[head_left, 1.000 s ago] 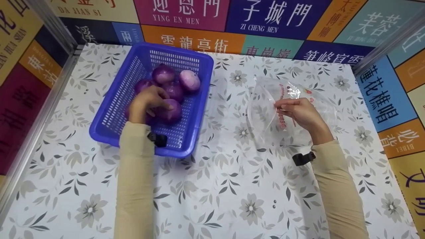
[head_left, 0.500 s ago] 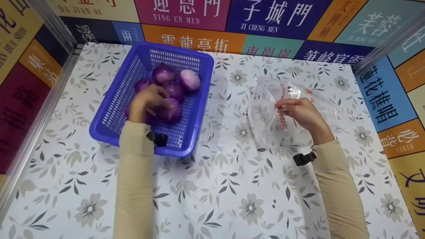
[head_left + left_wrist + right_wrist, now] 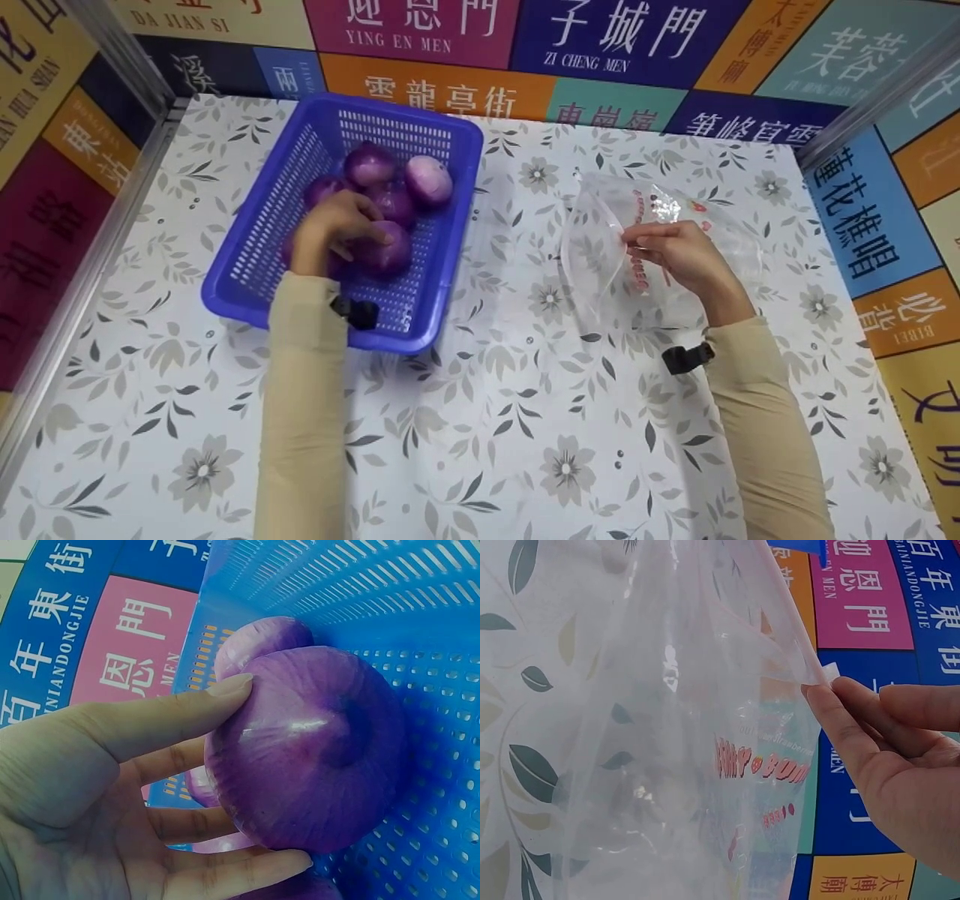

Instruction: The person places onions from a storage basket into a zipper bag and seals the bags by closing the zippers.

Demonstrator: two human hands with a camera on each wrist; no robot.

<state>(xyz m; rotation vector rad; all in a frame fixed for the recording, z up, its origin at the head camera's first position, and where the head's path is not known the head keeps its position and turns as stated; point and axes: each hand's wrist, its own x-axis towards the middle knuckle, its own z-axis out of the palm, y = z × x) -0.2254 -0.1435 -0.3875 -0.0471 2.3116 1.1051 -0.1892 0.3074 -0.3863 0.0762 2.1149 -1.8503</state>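
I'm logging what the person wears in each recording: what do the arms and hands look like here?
Both arms are in plain beige sleeves: the left sleeve and the right sleeve end near the wrists, creased, with no markings visible. A small, boxy black camera shows at the left wrist and another at the right wrist. No gloves show on the left hand or right hand.

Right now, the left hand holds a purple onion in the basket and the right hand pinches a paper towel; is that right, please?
What the right hand pinches is wrong: it is a clear plastic bag, as the right wrist view shows; the rest holds.
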